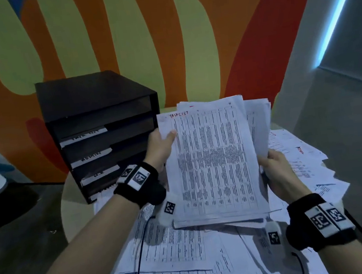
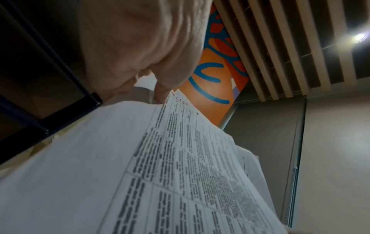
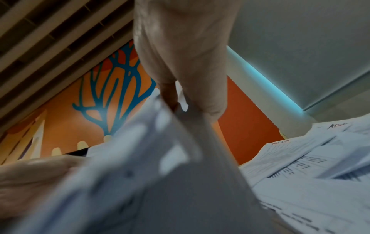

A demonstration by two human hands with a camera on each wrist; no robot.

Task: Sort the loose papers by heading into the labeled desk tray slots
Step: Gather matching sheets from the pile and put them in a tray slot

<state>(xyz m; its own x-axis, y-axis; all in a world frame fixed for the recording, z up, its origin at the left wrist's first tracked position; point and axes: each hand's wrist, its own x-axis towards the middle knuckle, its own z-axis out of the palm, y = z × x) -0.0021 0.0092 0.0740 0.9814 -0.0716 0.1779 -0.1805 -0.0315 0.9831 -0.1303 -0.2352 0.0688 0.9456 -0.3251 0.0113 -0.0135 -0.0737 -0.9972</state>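
I hold a stack of printed papers [image 1: 213,162] upright above the table. The top sheet has a table of text and a red handwritten heading reading TASKLIST. My left hand [image 1: 162,147] grips the stack's left edge, thumb on the front sheet. My right hand [image 1: 271,168] pinches the right edge, where several sheets fan out behind. The left wrist view shows the same stack [image 2: 160,174] under the left hand [image 2: 158,90]. In the right wrist view the right hand [image 3: 180,101] pinches blurred sheets [image 3: 152,174]. The black desk tray [image 1: 103,133], with white labels on its slots, stands to the left.
Many loose printed sheets [image 1: 182,260] cover the round table [image 1: 70,211] under and around my arms, with more at the right [image 1: 303,166], some with red headings. A black cable [image 1: 139,264] runs over the papers. A painted wall stands behind the table.
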